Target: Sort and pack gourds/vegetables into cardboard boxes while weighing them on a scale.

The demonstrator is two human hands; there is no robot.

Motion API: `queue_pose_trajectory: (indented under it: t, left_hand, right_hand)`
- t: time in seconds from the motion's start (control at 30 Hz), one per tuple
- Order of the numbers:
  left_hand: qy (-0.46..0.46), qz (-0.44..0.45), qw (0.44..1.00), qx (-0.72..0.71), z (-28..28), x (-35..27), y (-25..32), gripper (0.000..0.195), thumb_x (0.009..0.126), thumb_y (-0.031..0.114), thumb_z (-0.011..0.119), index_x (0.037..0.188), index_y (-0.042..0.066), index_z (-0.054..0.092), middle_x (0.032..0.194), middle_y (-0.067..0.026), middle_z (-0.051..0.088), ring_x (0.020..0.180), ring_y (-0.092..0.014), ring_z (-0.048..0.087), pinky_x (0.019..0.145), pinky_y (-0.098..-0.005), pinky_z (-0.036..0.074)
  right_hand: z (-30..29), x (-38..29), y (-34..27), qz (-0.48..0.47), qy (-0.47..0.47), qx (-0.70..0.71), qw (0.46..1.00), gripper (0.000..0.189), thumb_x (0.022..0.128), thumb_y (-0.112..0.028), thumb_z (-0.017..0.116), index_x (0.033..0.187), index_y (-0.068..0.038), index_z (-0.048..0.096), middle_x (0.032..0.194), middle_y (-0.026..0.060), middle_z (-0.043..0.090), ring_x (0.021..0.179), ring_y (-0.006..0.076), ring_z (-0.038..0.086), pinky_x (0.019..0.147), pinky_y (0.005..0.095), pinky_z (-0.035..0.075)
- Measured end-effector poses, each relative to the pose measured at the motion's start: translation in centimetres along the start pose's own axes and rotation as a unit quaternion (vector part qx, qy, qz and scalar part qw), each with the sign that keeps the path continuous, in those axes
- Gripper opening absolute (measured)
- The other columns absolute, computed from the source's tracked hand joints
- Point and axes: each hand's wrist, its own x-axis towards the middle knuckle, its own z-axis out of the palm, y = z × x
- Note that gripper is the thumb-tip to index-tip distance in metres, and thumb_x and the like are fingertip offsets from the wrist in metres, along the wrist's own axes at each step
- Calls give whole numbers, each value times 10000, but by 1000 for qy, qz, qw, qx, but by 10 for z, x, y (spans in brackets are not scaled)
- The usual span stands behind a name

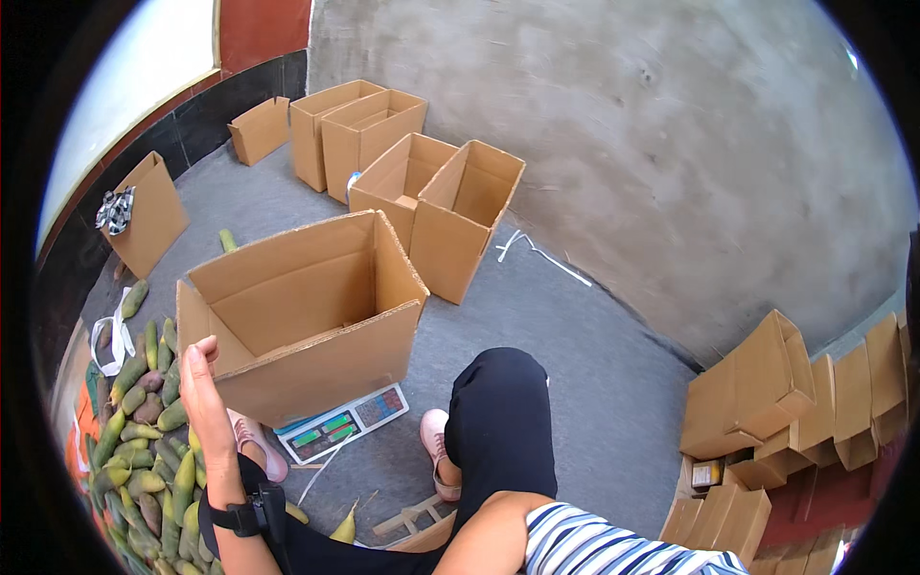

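Note:
My left hand (199, 374) is raised beside the near left corner of a cardboard box (323, 359), palm turned towards it and fingers extended. Whether the fingertips touch the rim cannot be told. The box has no lid raised over it, and its visible inner walls are bare. It stands on a digital scale (343, 424) with lit green displays, which it partly covers. A pile of green radishes (154, 460) lies to the left of my hand. My right hand is out of view; only the upper arm and a striped sleeve show.
Several open-topped cardboard boxes (460, 208) stand along the back wall. Another box (154, 215) with checkered cloth on it is at the left. Cardboard cartons (747, 381) are stacked on the right. White strapping (553, 259) lies on the grey floor. A wooden stool (417, 521) is under me.

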Motion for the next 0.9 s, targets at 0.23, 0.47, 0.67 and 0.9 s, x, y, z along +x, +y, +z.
queue_pose_trajectory:
  t: [0.23, 0.47, 0.67, 0.9]
  left_hand:
    - [-12, 33, 999, 28, 0, 1, 9, 468, 1049, 321, 341, 1084, -68, 599, 1075, -135, 604, 1055, -220, 549, 987, -342, 399]
    - [7, 41, 998, 44, 6, -2, 8, 446, 1047, 305, 351, 1052, -56, 613, 1040, -125, 618, 1027, -221, 556, 964, -342, 408]
    - [21, 81, 992, 89, 1, -7, 13, 409, 1046, 273, 363, 1052, -41, 623, 1046, -130, 629, 1036, -236, 572, 958, -346, 417]
    - [3, 94, 993, 71, 21, -7, 31, 382, 1033, 251, 370, 1033, -51, 603, 1025, -187, 614, 1018, -316, 581, 923, -363, 429]
  right_hand:
    - [-1, 2, 7, -4, -9, 67, 998, 769, 1003, -570, 287, 1409, 72, 408, 1347, 191, 540, 1202, 249, 542, 1010, 370, 412]
    - [-7, 5, 15, -5, -41, 141, 989, 731, 1015, -539, 299, 1409, 67, 412, 1341, 184, 546, 1196, 246, 547, 1010, 369, 414]
    - [31, -3, 22, -46, 32, 124, 991, 694, 1011, -500, 332, 1384, 79, 419, 1288, 190, 558, 1167, 249, 553, 1011, 357, 409]
    - [-11, -30, 14, -51, -84, 82, 992, 1219, 815, -825, 387, 1414, 219, 196, 1452, 383, 297, 1383, 411, 331, 1142, 426, 226]
